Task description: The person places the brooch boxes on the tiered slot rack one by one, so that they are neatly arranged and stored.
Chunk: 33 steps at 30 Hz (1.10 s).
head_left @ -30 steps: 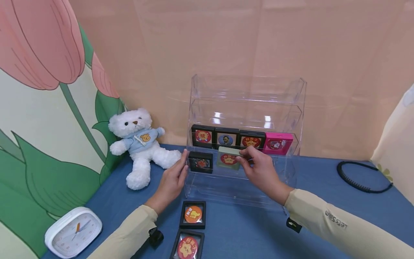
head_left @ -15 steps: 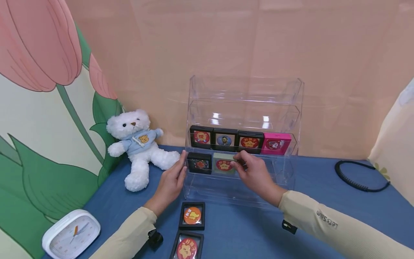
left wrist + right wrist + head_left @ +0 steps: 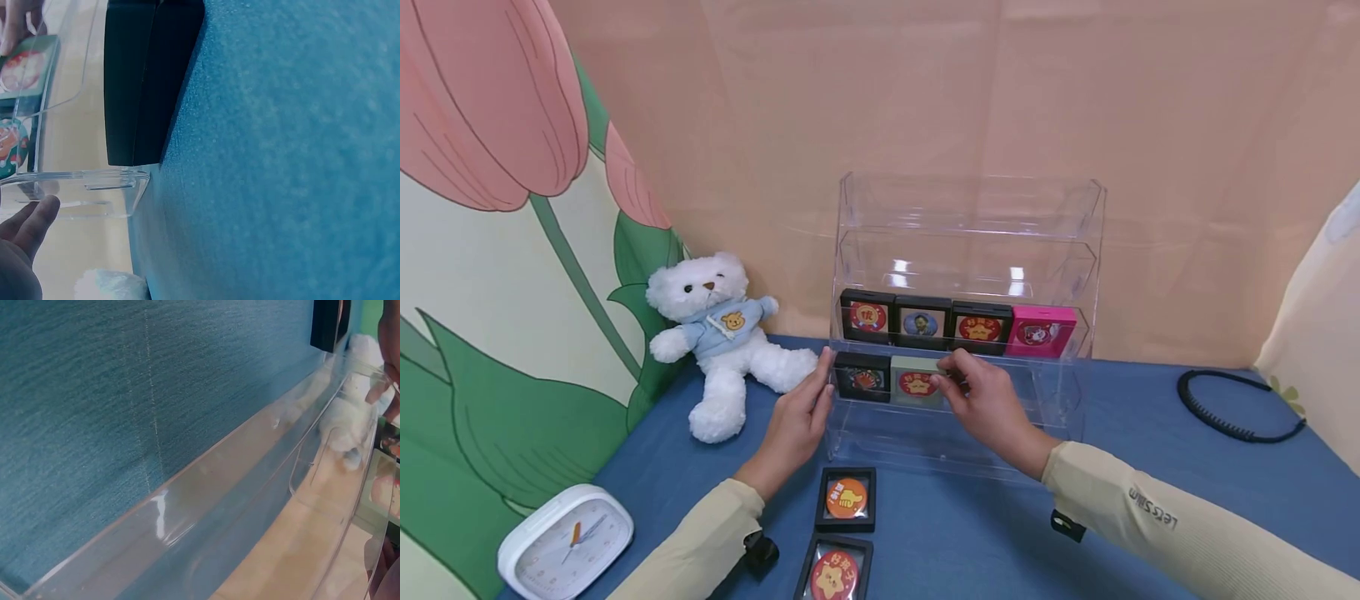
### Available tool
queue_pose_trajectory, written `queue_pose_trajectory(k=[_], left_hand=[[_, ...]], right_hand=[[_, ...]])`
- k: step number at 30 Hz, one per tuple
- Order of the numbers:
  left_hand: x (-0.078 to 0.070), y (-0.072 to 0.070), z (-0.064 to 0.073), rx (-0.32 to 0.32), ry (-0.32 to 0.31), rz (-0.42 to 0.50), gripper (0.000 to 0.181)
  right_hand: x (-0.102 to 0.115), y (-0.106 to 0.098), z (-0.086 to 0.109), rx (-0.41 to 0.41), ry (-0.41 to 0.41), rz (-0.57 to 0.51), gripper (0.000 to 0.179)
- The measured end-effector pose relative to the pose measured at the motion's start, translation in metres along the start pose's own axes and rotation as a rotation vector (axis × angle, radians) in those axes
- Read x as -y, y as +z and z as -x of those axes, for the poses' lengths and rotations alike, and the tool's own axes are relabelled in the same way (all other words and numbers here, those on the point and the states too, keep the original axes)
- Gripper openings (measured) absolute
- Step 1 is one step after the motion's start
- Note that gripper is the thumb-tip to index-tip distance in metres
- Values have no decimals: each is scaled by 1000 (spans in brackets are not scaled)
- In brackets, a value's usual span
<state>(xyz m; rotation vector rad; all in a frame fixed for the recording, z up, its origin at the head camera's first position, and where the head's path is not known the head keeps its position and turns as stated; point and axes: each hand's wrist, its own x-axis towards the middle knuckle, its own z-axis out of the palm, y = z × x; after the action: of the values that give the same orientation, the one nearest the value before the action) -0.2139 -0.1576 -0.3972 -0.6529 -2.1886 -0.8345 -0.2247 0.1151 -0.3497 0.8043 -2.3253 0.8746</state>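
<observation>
A clear acrylic tiered rack point(image 3: 887, 433) stands on the blue cloth. My right hand point(image 3: 992, 408) pinches the right edge of a light green framed box point(image 3: 917, 385) with a red star badge, between thumb and fingers. This box stands upright on the rack's second tier from the bottom, right beside a black framed box point(image 3: 862, 377). Against the rack's left side my left hand point(image 3: 790, 425) rests with its fingers straight. Parts of the left hand point(image 3: 22, 250) and the rack's clear edge point(image 3: 87, 178) show in the left wrist view.
Several framed boxes, one a pink box point(image 3: 1041, 332), line the tier above. In front lie a black frame with an orange badge point(image 3: 846, 498) and a black frame with a red badge point(image 3: 833, 575). Around are a white teddy bear point(image 3: 722, 333), a clock point(image 3: 567, 542) and a black coiled cord point(image 3: 1217, 421).
The light green box, held by my right hand, has moved left and down onto the tier, up beside the black box. My left hand has stayed on the rack's side.
</observation>
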Motion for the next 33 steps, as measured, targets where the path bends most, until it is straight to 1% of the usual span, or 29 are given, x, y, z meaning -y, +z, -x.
queue_pose_trajectory(k=[4, 11, 15, 25, 29, 33], left_hand=[[0, 1, 0, -6, -2, 5, 58], [0, 0, 0, -8, -2, 5, 57], [0, 1, 0, -10, 3, 3, 57], [1, 0, -1, -23, 34, 5, 57], [1, 0, 0, -21, 27, 1, 57], [1, 1, 0, -19, 28, 3, 57]], right_hand=[[0, -1, 1, 1, 14, 7, 19], [0, -2, -1, -27, -11, 11, 24], [0, -4, 0, -26, -8, 12, 24], [9, -9, 4, -48, -18, 86, 27], [15, -7, 8, -44, -67, 86, 26], [25, 0, 18, -9, -154, 65, 24]])
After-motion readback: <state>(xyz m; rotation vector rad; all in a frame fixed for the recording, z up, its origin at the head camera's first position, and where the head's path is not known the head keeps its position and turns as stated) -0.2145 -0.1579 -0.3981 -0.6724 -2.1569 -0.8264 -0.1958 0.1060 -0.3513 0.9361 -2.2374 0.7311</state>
